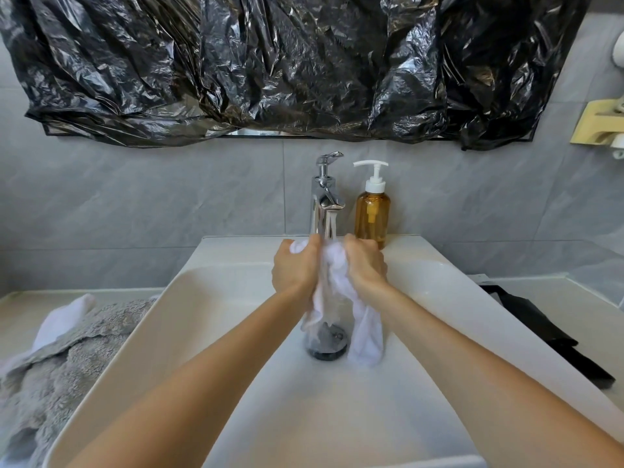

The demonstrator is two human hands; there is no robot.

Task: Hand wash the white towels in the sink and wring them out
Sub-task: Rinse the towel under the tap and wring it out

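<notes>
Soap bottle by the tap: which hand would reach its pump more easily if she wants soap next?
The right hand, probably. The soap bottle stands just behind it, right of the tap. The left hand would have to cross over. Both grip the towel, so one must let go.

Grey towel (pixel 60 359) lies on white counter (pixel 20 309).

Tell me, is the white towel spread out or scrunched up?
Scrunched up: both hands, left hand and right hand, grip the white towel bunched under the faucet.
</notes>
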